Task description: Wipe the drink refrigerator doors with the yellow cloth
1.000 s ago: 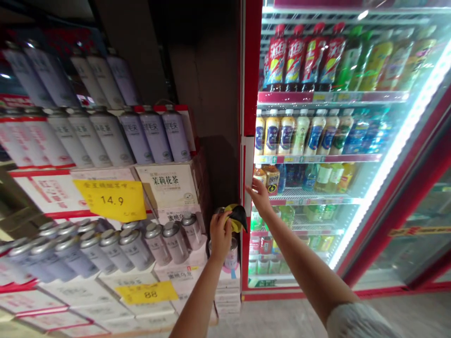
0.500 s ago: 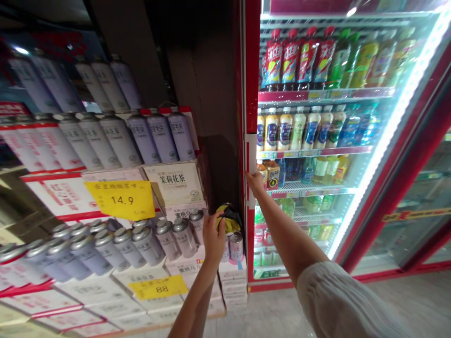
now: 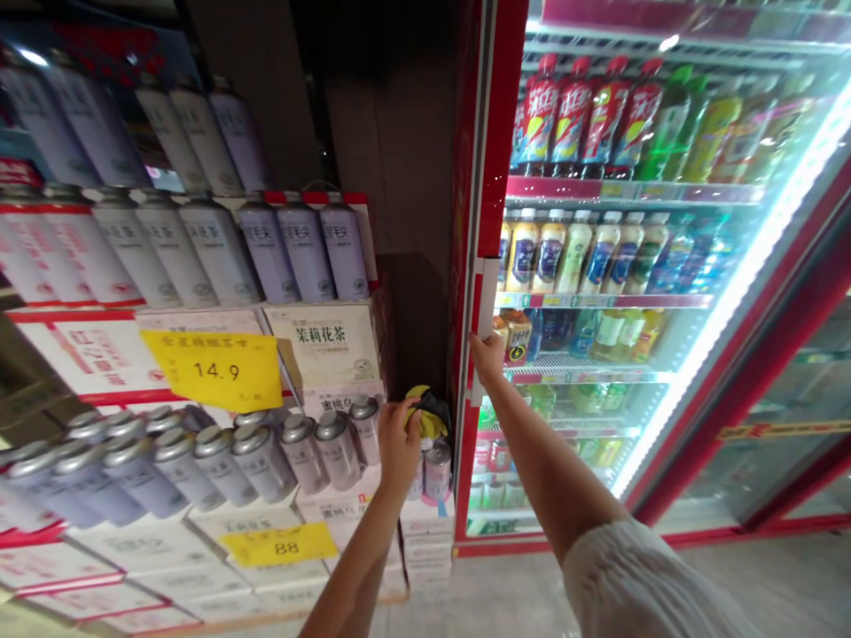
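Note:
My left hand [image 3: 399, 439] is closed on a crumpled yellow-and-black cloth [image 3: 433, 418], held above some small cans [image 3: 437, 470]. Its exact kind, perhaps a glove, is unclear. To the right, my right hand [image 3: 488, 357] has its fingers wrapped around the white door handle [image 3: 487, 297] of a red-framed drinks fridge [image 3: 502, 115]. The door looks closed. Lit shelves behind the glass carry red-capped bottles [image 3: 572, 120], white-capped bottles [image 3: 550, 252] and other drinks.
Left of the fridge, tall metal cans [image 3: 342, 248] stand on stacked cartons [image 3: 325, 350], with more cans [image 3: 262, 461] on a lower tier. Yellow price signs [image 3: 216, 370] hang in front. Another red-framed fridge door [image 3: 784, 443] is at far right, above a grey floor [image 3: 505, 598].
The view has shifted slightly, so the fridge's upper part sits further right and the can display further left. Both hands keep their holds on the cloth and the handle.

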Available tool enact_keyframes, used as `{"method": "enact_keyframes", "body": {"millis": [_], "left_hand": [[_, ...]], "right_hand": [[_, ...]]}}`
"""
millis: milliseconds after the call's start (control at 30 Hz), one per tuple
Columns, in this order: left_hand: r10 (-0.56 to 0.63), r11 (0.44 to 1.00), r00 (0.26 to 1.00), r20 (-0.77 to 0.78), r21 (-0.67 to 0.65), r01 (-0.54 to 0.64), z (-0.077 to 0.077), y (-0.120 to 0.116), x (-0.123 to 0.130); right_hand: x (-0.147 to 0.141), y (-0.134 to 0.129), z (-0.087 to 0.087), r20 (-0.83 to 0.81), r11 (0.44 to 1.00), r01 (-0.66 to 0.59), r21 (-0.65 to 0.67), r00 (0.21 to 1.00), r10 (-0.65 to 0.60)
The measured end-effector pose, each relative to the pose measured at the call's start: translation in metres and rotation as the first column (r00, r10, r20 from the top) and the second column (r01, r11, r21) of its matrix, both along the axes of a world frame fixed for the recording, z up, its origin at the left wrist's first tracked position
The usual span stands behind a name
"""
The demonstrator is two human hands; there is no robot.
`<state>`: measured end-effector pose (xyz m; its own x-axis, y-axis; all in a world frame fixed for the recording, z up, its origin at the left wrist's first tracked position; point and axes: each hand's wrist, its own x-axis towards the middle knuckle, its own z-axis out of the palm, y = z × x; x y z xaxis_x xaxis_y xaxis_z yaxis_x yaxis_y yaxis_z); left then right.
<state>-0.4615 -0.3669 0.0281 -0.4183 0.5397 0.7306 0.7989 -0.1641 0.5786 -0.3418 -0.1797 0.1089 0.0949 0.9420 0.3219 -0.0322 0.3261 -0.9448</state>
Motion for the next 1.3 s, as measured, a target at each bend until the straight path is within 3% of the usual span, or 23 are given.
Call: {"method": "enact_keyframes", "body": {"millis": [200, 600, 800, 967, 1033, 1100, 1167, 1233, 1300], "left_hand": [[-0.043, 0.999, 0.999, 0.005, -0.003, 0.043, -0.002, 0.001, 0.031], [-0.112, 0.994, 0.994, -0.004, 0.018, 0.112, 0.004, -0.041, 0.109], [-0.154, 0.983, 0.987, -0.033, 0.099, 0.157, 0.030, -0.068, 0.152], [-0.208, 0.938, 0.975, -0.084, 0.264, 0.223, 0.069, -0.070, 0.202], [-0.228, 0.912, 0.968, -0.106, 0.324, 0.251, 0.076, -0.069, 0.221], [-0.255, 0.886, 0.954, -0.160, 0.356, 0.297, 0.073, -0.070, 0.235], [-0.297, 0.860, 0.913, -0.281, 0.336, 0.383, 0.060, -0.073, 0.241], [-0.360, 0.825, 0.809, -0.465, 0.246, 0.509, 0.044, -0.076, 0.239], [-0.397, 0.786, 0.680, -0.616, 0.154, 0.599, 0.037, -0.076, 0.235]], "right_hand": [[0.023, -0.026, -0.001, -0.008, 1.000, -0.018, 0.004, 1.000, 0.018], [0.131, -0.137, 0.003, -0.037, 0.974, -0.217, 0.058, 0.975, 0.219], [0.185, -0.184, -0.004, -0.080, 0.980, -0.160, 0.117, 0.982, 0.169], [0.225, -0.217, -0.010, -0.149, 0.976, -0.027, 0.216, 0.987, 0.060], [0.241, -0.227, -0.005, -0.165, 0.959, 0.039, 0.281, 0.986, 0.008], [0.255, -0.235, 0.002, -0.183, 0.938, 0.097, 0.334, 0.982, -0.037], [0.267, -0.241, 0.009, -0.187, 0.921, 0.142, 0.362, 0.979, -0.078], [0.275, -0.245, 0.014, -0.186, 0.911, 0.176, 0.373, 0.976, -0.112], [0.281, -0.248, 0.016, -0.193, 0.907, 0.195, 0.372, 0.973, -0.130]]}}
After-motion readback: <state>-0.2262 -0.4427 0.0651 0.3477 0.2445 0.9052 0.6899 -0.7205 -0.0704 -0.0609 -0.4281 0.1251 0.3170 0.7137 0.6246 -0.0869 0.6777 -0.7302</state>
